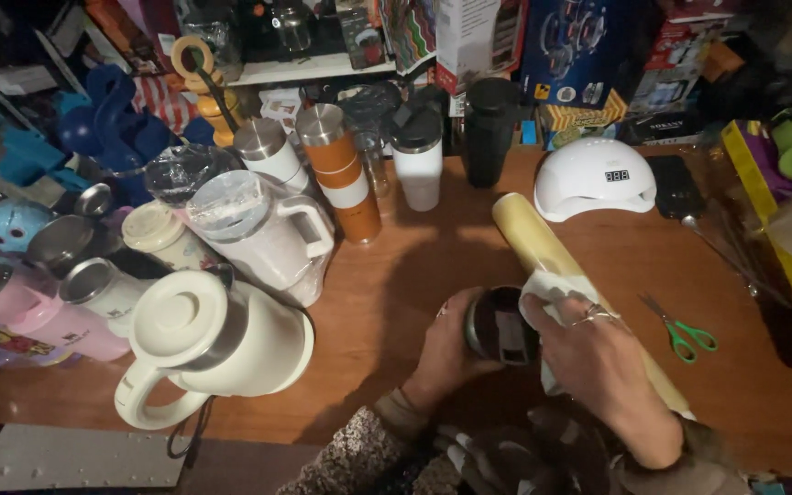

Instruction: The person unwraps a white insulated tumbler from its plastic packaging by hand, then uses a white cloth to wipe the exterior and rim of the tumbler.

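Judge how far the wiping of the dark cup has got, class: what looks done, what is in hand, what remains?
Done: nothing can be confirmed; the cup's finish is too dark to judge. In hand: the left hand has a grip on the dark cup while the right hand presses a white cloth to its rim. Left: the cream kettle and tumblers stand untouched.

You have one pair of green scissors (687, 333), one white dome lamp (595, 177), one yellow roll (543, 246), and two white jugs (208, 339) (263, 229).
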